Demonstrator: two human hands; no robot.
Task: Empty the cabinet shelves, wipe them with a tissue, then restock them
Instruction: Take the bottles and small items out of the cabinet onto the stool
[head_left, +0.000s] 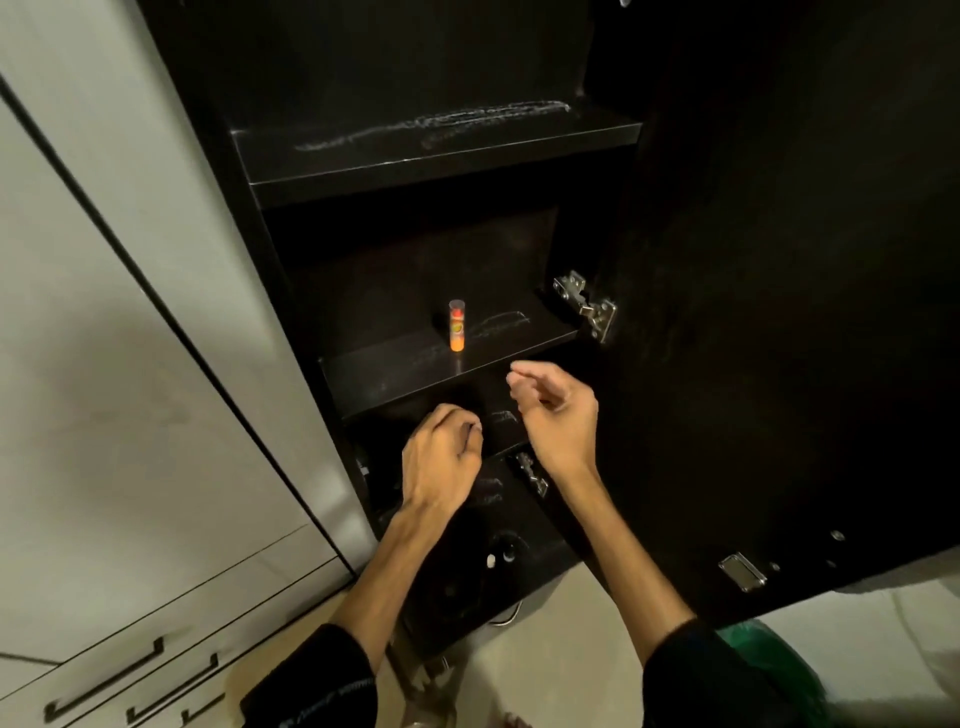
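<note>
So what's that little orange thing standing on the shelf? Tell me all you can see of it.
The small tube is a slim cylinder that looks like plastic: bright orange body, a yellowish label round the middle too small to read, and a clear cap over a red tip. It stands upright and alone on the dark middle shelf, near the front edge, beside pale smear marks. Nothing touches it; both hands are lower down, clear of it.

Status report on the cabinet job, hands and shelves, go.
Left hand and right hand loosely curled, holding nothing, in front of lower shelves. One orange tube upright on middle shelf. Top shelf bare, streaked. Nothing blocking.
</note>
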